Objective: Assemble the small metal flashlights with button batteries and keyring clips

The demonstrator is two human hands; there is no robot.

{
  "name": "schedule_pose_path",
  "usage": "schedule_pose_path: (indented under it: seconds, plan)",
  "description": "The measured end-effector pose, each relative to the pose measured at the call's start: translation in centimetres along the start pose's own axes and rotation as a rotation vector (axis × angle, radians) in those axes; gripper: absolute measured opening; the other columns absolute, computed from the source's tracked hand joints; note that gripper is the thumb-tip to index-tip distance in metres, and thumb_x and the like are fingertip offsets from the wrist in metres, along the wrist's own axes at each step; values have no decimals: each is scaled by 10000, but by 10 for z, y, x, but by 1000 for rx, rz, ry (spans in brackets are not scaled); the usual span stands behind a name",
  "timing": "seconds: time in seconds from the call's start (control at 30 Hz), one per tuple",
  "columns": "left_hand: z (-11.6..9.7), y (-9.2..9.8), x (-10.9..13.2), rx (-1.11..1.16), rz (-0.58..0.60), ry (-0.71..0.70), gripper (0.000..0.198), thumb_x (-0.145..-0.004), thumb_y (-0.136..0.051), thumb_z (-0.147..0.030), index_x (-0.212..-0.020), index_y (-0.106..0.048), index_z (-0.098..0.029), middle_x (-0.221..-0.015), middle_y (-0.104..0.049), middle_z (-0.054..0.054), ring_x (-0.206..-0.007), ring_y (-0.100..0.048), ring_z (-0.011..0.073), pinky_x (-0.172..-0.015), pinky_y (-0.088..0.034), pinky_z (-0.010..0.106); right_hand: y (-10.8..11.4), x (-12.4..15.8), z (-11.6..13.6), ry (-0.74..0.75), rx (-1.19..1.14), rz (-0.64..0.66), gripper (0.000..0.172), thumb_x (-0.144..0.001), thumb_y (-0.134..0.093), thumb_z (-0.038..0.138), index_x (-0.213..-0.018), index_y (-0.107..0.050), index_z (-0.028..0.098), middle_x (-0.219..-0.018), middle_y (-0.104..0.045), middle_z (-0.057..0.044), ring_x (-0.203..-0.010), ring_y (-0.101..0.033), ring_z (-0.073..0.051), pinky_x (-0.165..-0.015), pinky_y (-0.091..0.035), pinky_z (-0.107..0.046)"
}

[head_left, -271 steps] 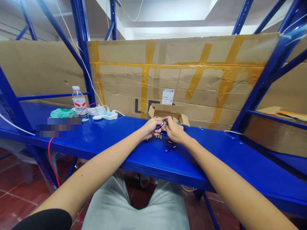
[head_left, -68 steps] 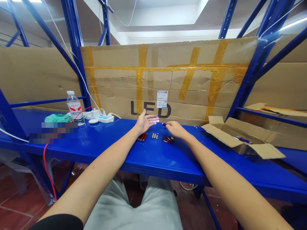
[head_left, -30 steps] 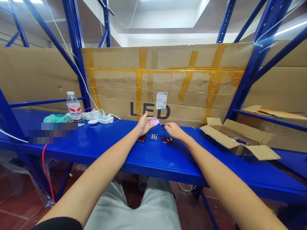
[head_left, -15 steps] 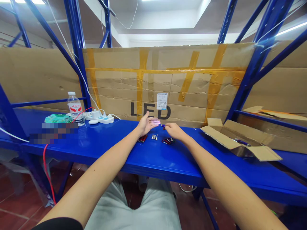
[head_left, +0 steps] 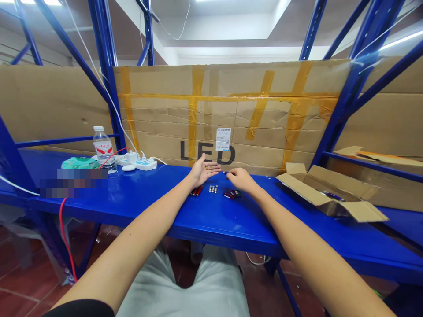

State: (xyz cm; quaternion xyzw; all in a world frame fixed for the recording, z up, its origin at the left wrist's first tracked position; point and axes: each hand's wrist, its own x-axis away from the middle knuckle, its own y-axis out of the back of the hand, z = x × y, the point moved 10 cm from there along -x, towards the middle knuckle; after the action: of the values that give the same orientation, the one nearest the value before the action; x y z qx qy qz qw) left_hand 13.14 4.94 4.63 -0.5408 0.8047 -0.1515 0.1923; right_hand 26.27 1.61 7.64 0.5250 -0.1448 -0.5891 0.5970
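My left hand [head_left: 203,170] is held palm up and open above the blue shelf [head_left: 139,200], with a ring on one finger. My right hand [head_left: 240,178] is closed on a small purple pen-shaped light whose tip [head_left: 225,173] points at the left palm. Below the hands lie a few red pen lights [head_left: 196,190], a cluster of small silver button cells [head_left: 213,189] and a bundle of dark red and purple pen lights [head_left: 231,193].
An open cardboard box [head_left: 330,196] sits to the right with a purple item inside. At the left stand a water bottle [head_left: 103,149], a green packet [head_left: 80,163] and a white power strip [head_left: 140,164]. A taped cardboard sheet marked LED [head_left: 231,114] backs the shelf.
The small box moved from behind my hands to the right. My left hand opened palm up. The pinkish glow on its fingers from half a second ago is gone.
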Motion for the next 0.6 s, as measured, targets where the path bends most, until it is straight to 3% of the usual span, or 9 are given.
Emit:
schedule_pose_path:
  seconds: [0.3, 0.6]
  plan:
    - [-1, 0, 1, -4, -9, -2, 751, -915, -286, -673, -1048, -650, -30, -1068, -686, 260, -1048, -667, 298, -963, -501, 405, 3, 0, -2, -26, -43, -16, 327, -815, -427, 286, -672, -668, 119, -600, -613, -45, -595, -494, -144, -566, -290, -273]
    - [0, -2, 2, -9, -6, 0, 746, -915, -288, -673, -1018, -655, -31, -1073, -686, 262, -1056, -665, 298, -982, -490, 400, 4, 1, 6, 37, -69, -15, 328, -821, -426, 286, -699, -676, 113, -615, -625, -46, -602, -490, -146, -569, -293, -271]
